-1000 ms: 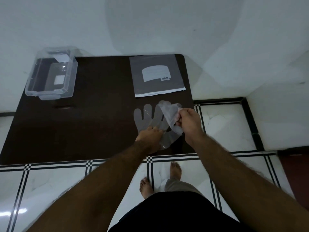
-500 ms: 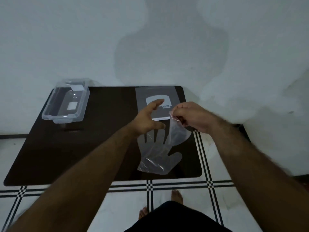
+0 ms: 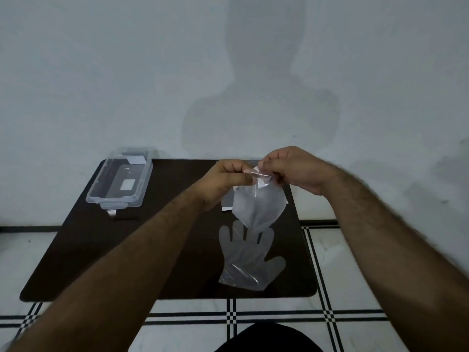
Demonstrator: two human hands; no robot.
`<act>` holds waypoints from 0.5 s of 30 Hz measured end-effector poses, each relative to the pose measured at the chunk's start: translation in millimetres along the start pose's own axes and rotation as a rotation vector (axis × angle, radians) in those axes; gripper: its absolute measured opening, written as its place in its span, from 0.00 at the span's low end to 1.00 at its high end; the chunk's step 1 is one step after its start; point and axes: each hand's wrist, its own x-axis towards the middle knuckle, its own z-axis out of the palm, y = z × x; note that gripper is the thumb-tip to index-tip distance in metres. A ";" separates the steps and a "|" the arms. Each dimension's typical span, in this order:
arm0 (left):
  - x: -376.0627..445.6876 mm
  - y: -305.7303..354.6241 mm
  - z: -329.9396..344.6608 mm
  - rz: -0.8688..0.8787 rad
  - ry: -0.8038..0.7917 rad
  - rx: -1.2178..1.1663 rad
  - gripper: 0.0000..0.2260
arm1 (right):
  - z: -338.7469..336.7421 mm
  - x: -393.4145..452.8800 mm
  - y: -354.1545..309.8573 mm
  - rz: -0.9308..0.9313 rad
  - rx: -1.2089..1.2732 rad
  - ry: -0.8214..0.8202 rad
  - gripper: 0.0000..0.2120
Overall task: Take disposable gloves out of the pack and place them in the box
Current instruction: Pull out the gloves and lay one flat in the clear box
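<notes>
Both hands raised above the far right part of the table (image 3: 121,262), close together, knuckles toward the camera

Left hand (image 3: 223,179): fingers curled shut, thumb and forefinger pinching the top edge of a glove (image 3: 256,207). Right hand (image 3: 291,168): also curled shut, pinching the same top edge just beside the left. The two grips nearly touch

Held glove: clear thin plastic, hanging down from the pinch, bunched at the top and spreading wider below. Its lower tip hangs in front of the fingers of a second glove (image 3: 247,260); contact between them cannot be told

Second glove: lying flat on the table, near the right front corner, fingers pointing away toward the wall (image 3: 152,72), thumb out to the right, cuff crumpled at the near end

Pack (image 3: 226,203): mostly hidden behind the left hand and the held glove; only a grey and white corner shows, on the table beyond the flat glove

Box (image 3: 119,179): clear plastic, open, at the far left of the table, well apart from both gloves. White labels show through it; no glove seen inside

Table dark, set against a pale wall. Floor (image 3: 355,262) of white tile with black lines
</notes>
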 end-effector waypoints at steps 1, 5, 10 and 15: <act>-3.0 1.4 -2.2 0.004 0.029 -0.037 0.16 | 3.5 0.4 0.8 0.003 0.041 0.008 0.22; -15.6 3.8 -7.5 0.019 0.226 -0.118 0.07 | 16.8 3.5 10.9 -0.030 0.095 -0.007 0.29; -35.6 0.0 -20.9 0.038 0.322 -0.141 0.12 | 35.2 13.9 15.7 -0.040 0.081 0.065 0.11; -39.6 3.5 -48.9 -0.006 0.286 -0.121 0.12 | 46.2 30.1 -9.9 -0.095 -0.017 0.032 0.07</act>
